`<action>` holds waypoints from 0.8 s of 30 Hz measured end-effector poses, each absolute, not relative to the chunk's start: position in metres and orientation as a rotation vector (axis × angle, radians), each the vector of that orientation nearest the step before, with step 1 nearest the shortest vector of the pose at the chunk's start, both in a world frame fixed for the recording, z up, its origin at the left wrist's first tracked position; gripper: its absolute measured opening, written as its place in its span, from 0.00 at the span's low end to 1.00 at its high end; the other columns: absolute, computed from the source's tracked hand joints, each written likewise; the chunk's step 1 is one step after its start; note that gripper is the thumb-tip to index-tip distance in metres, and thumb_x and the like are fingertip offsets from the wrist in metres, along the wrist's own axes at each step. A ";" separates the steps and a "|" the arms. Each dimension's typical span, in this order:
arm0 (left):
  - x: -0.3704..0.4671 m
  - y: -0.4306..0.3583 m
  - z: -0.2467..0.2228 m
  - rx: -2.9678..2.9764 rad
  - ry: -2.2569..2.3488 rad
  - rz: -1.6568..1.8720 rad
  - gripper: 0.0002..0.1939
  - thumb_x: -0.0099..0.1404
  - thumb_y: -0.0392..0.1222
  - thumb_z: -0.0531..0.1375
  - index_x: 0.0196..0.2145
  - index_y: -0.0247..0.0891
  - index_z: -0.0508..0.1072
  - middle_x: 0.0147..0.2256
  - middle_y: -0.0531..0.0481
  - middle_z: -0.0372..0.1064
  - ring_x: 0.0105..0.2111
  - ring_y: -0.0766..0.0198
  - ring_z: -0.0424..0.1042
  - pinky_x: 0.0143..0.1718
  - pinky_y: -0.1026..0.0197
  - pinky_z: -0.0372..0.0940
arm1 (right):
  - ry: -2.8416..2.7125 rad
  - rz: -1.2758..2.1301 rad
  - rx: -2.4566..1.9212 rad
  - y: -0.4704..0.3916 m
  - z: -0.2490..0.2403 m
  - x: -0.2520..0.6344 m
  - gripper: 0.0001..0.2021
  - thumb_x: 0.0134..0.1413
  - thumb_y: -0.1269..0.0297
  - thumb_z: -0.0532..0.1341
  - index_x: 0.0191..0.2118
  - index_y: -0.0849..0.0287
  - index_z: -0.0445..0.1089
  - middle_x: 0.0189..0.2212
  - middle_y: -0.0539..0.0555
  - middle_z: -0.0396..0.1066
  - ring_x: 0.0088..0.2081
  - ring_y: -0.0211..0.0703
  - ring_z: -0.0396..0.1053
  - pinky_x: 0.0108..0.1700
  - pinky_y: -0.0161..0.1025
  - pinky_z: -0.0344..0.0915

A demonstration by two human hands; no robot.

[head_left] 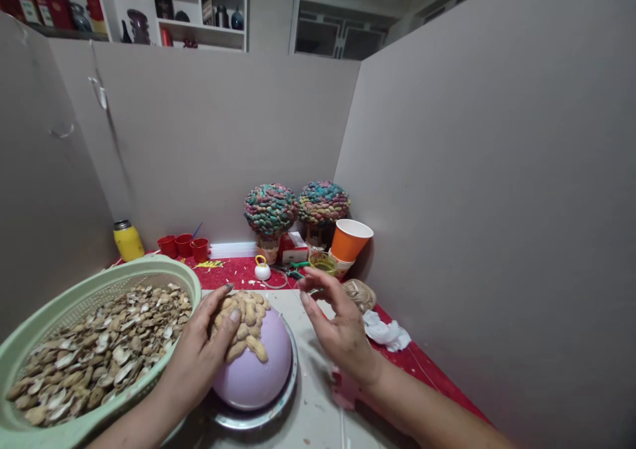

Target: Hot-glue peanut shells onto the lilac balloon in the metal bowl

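A smooth purple ball (256,379) sits in a round metal dish (293,386), with peanut shells (248,323) covering its upper left side. My left hand (206,336) cups the left of the ball, its thumb lying over the shells and its other fingers partly hidden behind. To the right of the ball my right hand (342,330) is raised off it, fingers curved and thumb apart, with nothing visible in it. A pale green basket (191,277) of loose peanut shell halves stands beside my left arm. Under my right forearm a pink object (345,389) is partly hidden.
Two peanut-covered colourful trees (271,209) stand at the back. Near them are orange paper cups (350,240), green-handled pliers (298,270) and a twine bundle (360,295). White tissue (386,331) lies right. Red cups (200,250) and a yellow bottle (128,240) stand left. Grey panels (223,118) enclose the table.
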State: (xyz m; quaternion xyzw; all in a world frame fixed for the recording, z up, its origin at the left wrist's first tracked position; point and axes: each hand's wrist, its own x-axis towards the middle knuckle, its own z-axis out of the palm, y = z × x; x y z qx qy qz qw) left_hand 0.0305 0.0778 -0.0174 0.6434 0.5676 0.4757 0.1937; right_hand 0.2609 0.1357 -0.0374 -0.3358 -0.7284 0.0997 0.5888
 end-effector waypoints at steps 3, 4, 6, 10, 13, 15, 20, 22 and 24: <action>0.030 0.081 -0.020 1.741 1.572 1.319 0.22 0.68 0.51 0.55 0.56 0.41 0.69 0.55 0.40 0.70 0.56 0.50 0.70 0.58 0.45 0.63 | -1.752 0.598 -0.820 0.141 -0.038 0.263 0.31 0.60 0.51 0.61 0.65 0.51 0.53 0.58 0.62 0.65 0.58 0.52 0.65 0.54 0.53 0.67; 0.030 0.081 -0.020 1.722 1.561 1.312 0.23 0.68 0.51 0.55 0.57 0.41 0.69 0.56 0.39 0.70 0.56 0.50 0.69 0.58 0.45 0.63 | -1.804 0.738 -0.801 0.141 -0.038 0.263 0.37 0.57 0.46 0.62 0.67 0.50 0.49 0.62 0.63 0.60 0.62 0.54 0.60 0.57 0.56 0.64; 0.031 0.081 -0.020 1.691 1.533 1.302 0.24 0.68 0.51 0.55 0.58 0.40 0.67 0.57 0.39 0.68 0.56 0.50 0.69 0.58 0.45 0.63 | -1.930 0.942 -0.748 0.136 -0.037 0.260 0.50 0.48 0.39 0.66 0.69 0.49 0.41 0.67 0.64 0.52 0.66 0.58 0.51 0.62 0.60 0.56; 0.031 0.080 -0.021 1.650 1.469 1.309 0.25 0.69 0.52 0.54 0.59 0.40 0.65 0.60 0.39 0.65 0.59 0.50 0.65 0.61 0.44 0.59 | -2.104 1.047 -0.756 0.125 -0.036 0.249 0.63 0.35 0.43 0.74 0.71 0.50 0.34 0.70 0.66 0.41 0.69 0.61 0.43 0.65 0.63 0.44; 0.029 0.078 -0.023 1.614 1.425 1.316 0.26 0.70 0.56 0.50 0.60 0.42 0.64 0.62 0.41 0.62 0.62 0.51 0.60 0.64 0.42 0.52 | -2.185 0.994 -0.792 0.121 -0.036 0.242 0.66 0.33 0.53 0.77 0.71 0.50 0.32 0.70 0.66 0.38 0.69 0.61 0.41 0.66 0.62 0.42; 0.028 0.077 -0.023 1.598 1.407 1.310 0.29 0.70 0.59 0.47 0.62 0.42 0.62 0.64 0.42 0.59 0.65 0.51 0.55 0.66 0.41 0.46 | -2.196 0.950 -0.801 0.120 -0.039 0.240 0.65 0.34 0.58 0.77 0.71 0.49 0.31 0.70 0.65 0.38 0.69 0.60 0.41 0.66 0.62 0.42; 0.026 0.068 -0.028 1.593 1.443 1.303 0.33 0.70 0.62 0.44 0.66 0.43 0.56 0.67 0.44 0.52 0.67 0.50 0.48 0.67 0.40 0.42 | -2.150 0.904 -0.807 0.119 -0.048 0.242 0.63 0.36 0.57 0.76 0.71 0.50 0.33 0.70 0.65 0.40 0.69 0.59 0.43 0.66 0.62 0.42; 0.024 0.058 -0.034 1.650 1.471 1.330 0.31 0.70 0.60 0.46 0.66 0.47 0.54 0.68 0.48 0.49 0.67 0.49 0.49 0.66 0.39 0.45 | -2.130 0.899 -0.812 0.119 -0.051 0.243 0.61 0.37 0.55 0.76 0.71 0.51 0.35 0.70 0.64 0.41 0.69 0.59 0.43 0.66 0.61 0.41; 0.023 0.044 -0.043 1.792 1.489 1.422 0.29 0.70 0.57 0.48 0.66 0.55 0.53 0.69 0.54 0.48 0.67 0.49 0.49 0.66 0.41 0.49 | -2.100 0.911 -0.828 0.118 -0.052 0.243 0.60 0.38 0.53 0.75 0.71 0.50 0.36 0.70 0.63 0.41 0.69 0.59 0.44 0.66 0.60 0.43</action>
